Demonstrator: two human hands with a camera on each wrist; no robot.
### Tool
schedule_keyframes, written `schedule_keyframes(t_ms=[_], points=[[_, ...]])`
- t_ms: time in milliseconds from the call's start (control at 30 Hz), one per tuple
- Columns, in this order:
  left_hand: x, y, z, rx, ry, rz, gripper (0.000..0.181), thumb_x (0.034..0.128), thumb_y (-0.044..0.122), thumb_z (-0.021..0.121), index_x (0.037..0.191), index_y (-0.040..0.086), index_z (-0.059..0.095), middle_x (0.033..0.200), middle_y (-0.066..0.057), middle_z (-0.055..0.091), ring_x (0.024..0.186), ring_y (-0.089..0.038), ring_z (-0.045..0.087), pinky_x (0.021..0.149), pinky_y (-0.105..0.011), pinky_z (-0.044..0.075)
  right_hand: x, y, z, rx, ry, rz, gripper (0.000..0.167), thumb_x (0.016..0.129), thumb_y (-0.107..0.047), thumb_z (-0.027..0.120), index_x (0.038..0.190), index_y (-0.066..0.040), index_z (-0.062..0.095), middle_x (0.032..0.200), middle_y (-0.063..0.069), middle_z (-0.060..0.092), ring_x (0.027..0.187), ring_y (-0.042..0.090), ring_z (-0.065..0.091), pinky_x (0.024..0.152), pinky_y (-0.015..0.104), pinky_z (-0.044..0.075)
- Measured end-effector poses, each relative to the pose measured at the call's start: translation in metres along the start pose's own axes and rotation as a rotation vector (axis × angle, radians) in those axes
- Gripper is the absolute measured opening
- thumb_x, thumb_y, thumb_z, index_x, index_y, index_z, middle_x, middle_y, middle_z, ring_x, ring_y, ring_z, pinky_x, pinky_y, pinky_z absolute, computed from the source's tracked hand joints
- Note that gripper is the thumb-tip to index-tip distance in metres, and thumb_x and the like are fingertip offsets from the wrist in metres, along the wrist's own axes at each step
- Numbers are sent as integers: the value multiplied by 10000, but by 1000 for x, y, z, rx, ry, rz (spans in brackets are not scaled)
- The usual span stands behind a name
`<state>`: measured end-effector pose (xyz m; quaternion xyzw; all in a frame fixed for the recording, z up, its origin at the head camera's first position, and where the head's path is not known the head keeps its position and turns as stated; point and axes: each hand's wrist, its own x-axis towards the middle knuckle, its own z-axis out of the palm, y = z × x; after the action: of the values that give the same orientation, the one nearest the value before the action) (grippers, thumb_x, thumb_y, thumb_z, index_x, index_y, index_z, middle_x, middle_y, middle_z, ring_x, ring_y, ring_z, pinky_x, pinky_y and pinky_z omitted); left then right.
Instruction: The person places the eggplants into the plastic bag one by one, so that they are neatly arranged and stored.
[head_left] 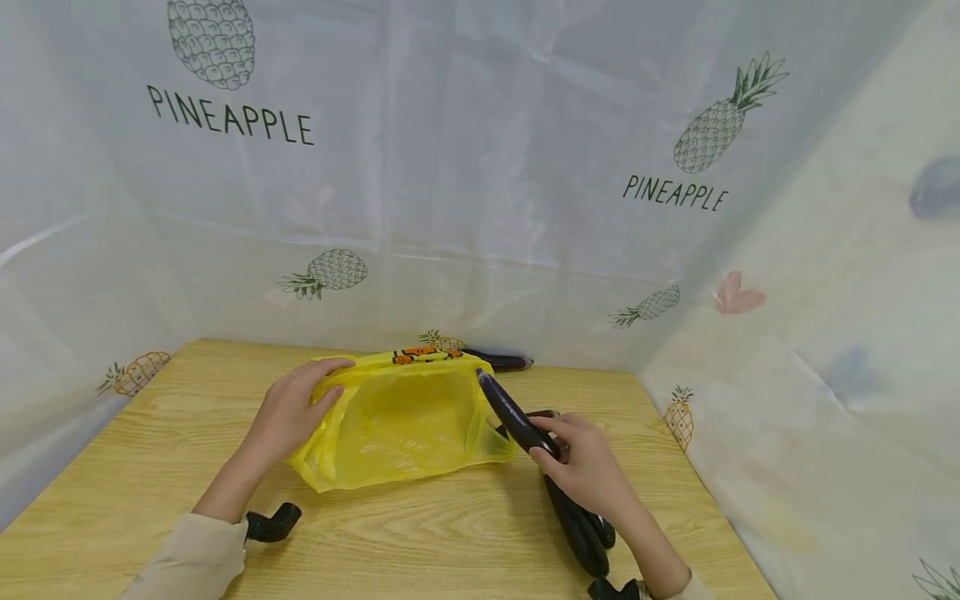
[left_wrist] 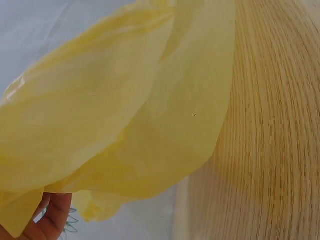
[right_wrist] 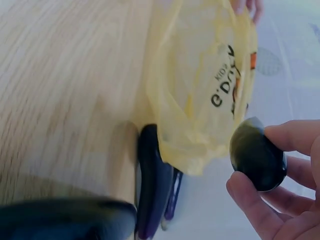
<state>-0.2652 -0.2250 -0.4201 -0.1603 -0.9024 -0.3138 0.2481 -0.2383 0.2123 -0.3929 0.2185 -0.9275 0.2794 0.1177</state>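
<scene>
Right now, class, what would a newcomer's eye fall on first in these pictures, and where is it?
The bright yellow bag stands out first, open-mouthed on the wooden table, with the left hand holding its left side. Next comes the glossy dark eggplant in the right hand, its tip near the bag's right edge. Behind, large pineapple drawings mark the pale backdrop.

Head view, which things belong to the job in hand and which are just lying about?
Job in hand:
yellow bag, held by the left hand
eggplant in the right hand
likely the other eggplants on the table

Just there:
pineapple-print sheet
black wrist fitting
</scene>
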Motion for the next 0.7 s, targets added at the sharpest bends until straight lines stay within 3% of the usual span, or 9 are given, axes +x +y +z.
schedule_keyframes(t_ms=[167, 400, 700], points=[[0, 2, 1, -1, 6, 0, 428, 1027, 76, 711, 1444, 143, 643, 1397, -146, 682, 1237, -406, 653, 975, -634, 552, 7, -8, 16, -50, -11, -31, 382, 940, -178, 841, 1312, -153, 762, 1165, 24, 700, 785, 60, 601, 621, 200, 548], [0, 6, 1, -7, 13, 8, 428, 1018, 65, 718, 1435, 134, 649, 1385, -148, 689, 1224, -405, 659, 964, -633, 556, 27, -18, 39, -171, -18, -37, 361, 950, -229, 829, 1304, -181, 774, 1093, 1, 687, 874, 126, 628, 701, 282, 545], [0, 8, 0, -8, 3, 22, 426, 1014, 63, 722, 1430, 127, 653, 1388, -149, 688, 1215, -402, 668, 955, -624, 566, 56, -24, 67, -224, -32, -17, 356, 961, -214, 813, 1299, -113, 767, 1061, 94, 682, 661, 98, 527, 596, 261, 493]])
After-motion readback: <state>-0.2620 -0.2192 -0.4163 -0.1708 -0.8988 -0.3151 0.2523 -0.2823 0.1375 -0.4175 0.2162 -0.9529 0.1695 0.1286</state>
